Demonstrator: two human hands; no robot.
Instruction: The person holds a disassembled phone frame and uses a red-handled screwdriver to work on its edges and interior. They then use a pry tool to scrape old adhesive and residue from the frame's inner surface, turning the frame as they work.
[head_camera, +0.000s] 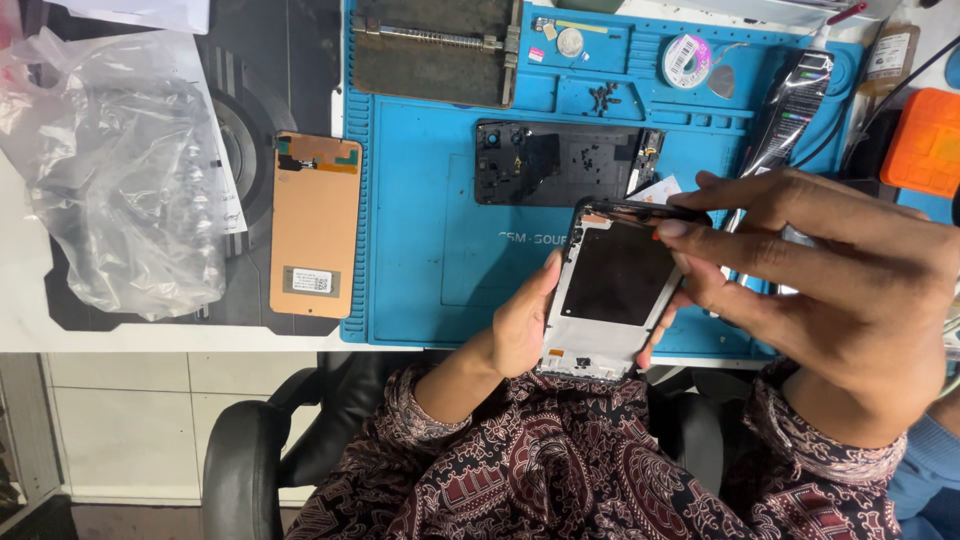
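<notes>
Hands grip a phone frame (615, 295): left hand (522, 325) cradling beneath, right hand (830, 270) pinching its top edge.

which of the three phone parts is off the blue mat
The copper-backed screen panel, lying flat on the dark pad left of the blue mat. The black back cover lies on the mat; the phone frame is held in both hands.

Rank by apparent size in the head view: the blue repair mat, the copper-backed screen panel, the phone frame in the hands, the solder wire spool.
1. Blue repair mat, by far the largest.
2. Copper-backed screen panel and phone frame: look alike; the frame is held nearer the camera, so unranked.
3. Solder wire spool, smallest.
</notes>
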